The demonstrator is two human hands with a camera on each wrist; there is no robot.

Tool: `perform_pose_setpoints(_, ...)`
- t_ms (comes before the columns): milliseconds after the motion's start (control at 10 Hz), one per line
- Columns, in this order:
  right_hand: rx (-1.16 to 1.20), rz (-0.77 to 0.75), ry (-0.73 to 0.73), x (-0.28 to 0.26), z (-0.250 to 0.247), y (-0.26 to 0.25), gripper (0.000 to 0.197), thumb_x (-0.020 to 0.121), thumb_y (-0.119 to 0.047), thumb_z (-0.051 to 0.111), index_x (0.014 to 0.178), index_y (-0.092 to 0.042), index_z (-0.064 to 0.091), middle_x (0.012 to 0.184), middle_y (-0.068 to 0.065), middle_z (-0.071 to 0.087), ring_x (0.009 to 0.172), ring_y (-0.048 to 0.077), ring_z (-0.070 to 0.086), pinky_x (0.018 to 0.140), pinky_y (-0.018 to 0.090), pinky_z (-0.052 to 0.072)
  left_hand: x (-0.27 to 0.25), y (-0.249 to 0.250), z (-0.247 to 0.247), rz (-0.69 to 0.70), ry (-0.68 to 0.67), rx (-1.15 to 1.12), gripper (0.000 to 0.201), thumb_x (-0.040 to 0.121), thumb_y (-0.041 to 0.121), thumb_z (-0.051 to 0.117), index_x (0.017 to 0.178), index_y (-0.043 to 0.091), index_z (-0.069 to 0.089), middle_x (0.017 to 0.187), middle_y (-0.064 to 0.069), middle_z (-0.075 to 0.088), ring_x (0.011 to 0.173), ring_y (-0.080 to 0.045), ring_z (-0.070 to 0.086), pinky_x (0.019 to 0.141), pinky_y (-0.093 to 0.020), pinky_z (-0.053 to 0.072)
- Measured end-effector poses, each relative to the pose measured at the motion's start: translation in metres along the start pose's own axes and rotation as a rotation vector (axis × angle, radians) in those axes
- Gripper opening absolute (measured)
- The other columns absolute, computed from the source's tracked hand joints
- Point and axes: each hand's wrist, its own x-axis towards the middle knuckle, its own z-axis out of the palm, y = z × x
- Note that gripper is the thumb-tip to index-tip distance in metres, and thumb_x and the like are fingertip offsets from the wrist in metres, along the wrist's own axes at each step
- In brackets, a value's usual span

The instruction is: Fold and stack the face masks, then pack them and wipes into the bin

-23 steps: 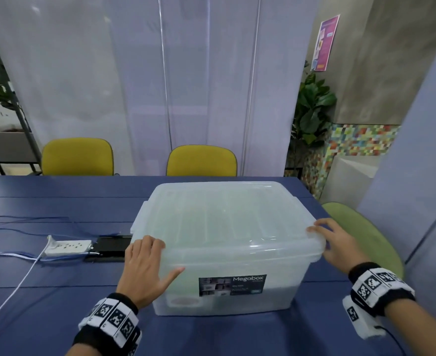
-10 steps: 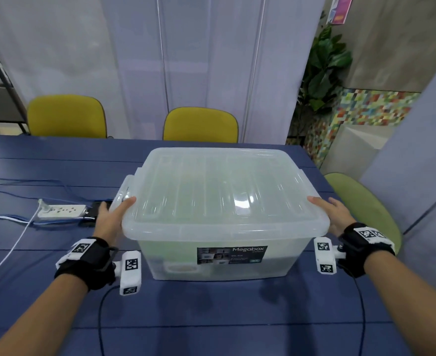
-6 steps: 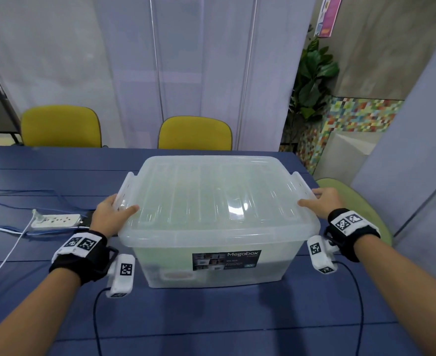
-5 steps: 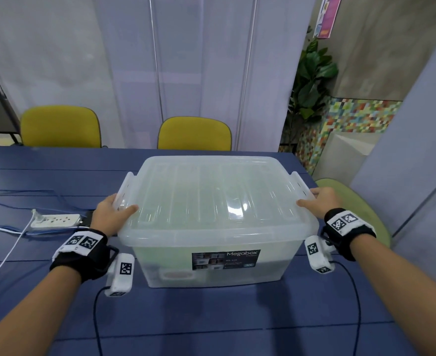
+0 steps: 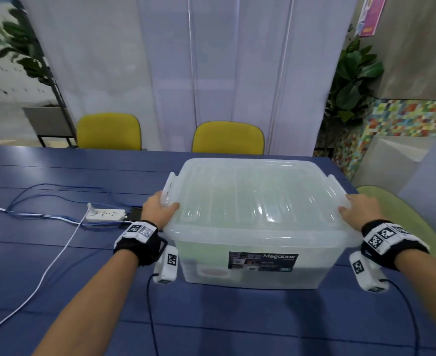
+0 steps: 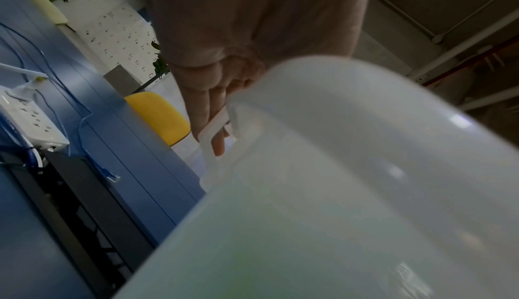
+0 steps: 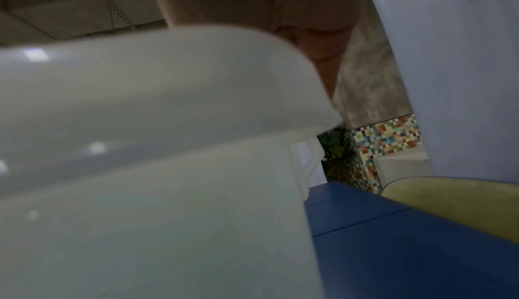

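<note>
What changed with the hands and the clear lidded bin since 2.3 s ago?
The left hand moved from the front wall of the translucent plastic bin up to the left side latch, fingers now hooked on it. The right hand stayed at the right edge of the lid. Lid on, bin on the blue table as before.

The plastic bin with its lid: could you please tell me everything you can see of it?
The bin is translucent whitish plastic, standing upright on the blue table. Its ribbed lid is on, a latch flap at each side. A dark Megabox label faces the camera. Contents are blurred. The left hand grips the left latch; the right hand touches the right edge.
</note>
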Motion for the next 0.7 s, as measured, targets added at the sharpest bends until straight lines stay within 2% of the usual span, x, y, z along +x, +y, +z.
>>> perform_pose_setpoints(100,-0.006,0.015,-0.008,-0.005,0.003,-0.003,0.037,0.094,-0.018,0.053,0.126,0.001,0.054,0.125,0.025,0.058,0.116,0.04,0.052,0.092,0.041,0.042,0.0,0.002,-0.001,0.022,-0.003,0.05,0.04,0.085,0.018,0.062,0.123,0.008,0.057,0.116,-0.016,0.064,0.107,-0.035,0.057,0.09,-0.035,0.044)
perform_pose_setpoints(300,-0.003,0.012,-0.033,-0.009,-0.002,-0.004,0.039,0.095,-0.021,0.052,0.129,-0.002,0.052,0.128,0.022,0.057,0.119,0.039,0.051,0.093,0.039,0.041,0.003,0.004,0.0,0.06,-0.044,0.209,0.036,0.089,0.021,0.055,0.123,0.009,0.055,0.115,-0.017,0.064,0.107,-0.036,0.057,0.089,-0.037,0.044)
perform_pose_setpoints(400,0.033,-0.025,-0.077,-0.012,-0.012,-0.001,0.044,0.094,-0.026,0.055,0.133,-0.007,0.051,0.133,0.017,0.055,0.122,0.036,0.049,0.097,0.038,0.041,0.001,0.0,0.002,0.065,-0.038,0.206,0.038,0.09,0.024,0.054,0.125,0.011,0.053,0.117,-0.017,0.063,0.107,-0.036,0.056,0.089,-0.038,0.044)
perform_pose_setpoints(500,0.179,-0.078,-0.035,-0.019,-0.038,-0.002,0.049,0.091,-0.026,0.061,0.136,-0.009,0.05,0.137,0.015,0.054,0.122,0.033,0.051,0.097,0.036,0.039,0.0,-0.011,0.007,0.048,-0.024,0.102,0.038,0.09,0.025,0.058,0.125,0.01,0.053,0.121,-0.016,0.062,0.11,-0.036,0.056,0.09,-0.038,0.042)
perform_pose_setpoints(600,0.348,-0.208,0.202,-0.033,-0.09,-0.014,0.051,0.089,-0.023,0.064,0.136,-0.008,0.049,0.134,0.017,0.054,0.12,0.033,0.051,0.09,0.034,0.039,0.001,-0.017,0.012,-0.03,-0.022,-0.134,0.068,0.087,0.028,0.065,0.143,0.003,0.035,0.136,-0.017,0.051,0.124,-0.033,0.048,0.104,-0.04,0.037)
perform_pose_setpoints(700,0.516,-0.402,0.521,-0.063,-0.148,-0.024,0.045,0.086,-0.028,0.064,0.129,-0.019,0.055,0.126,0.007,0.059,0.113,0.023,0.056,0.085,0.03,0.044,-0.012,-0.024,0.016,-0.169,-0.027,-0.434,0.107,0.063,0.048,0.072,0.147,0.004,0.022,0.142,-0.019,0.043,0.129,-0.033,0.044,0.103,-0.04,0.035)
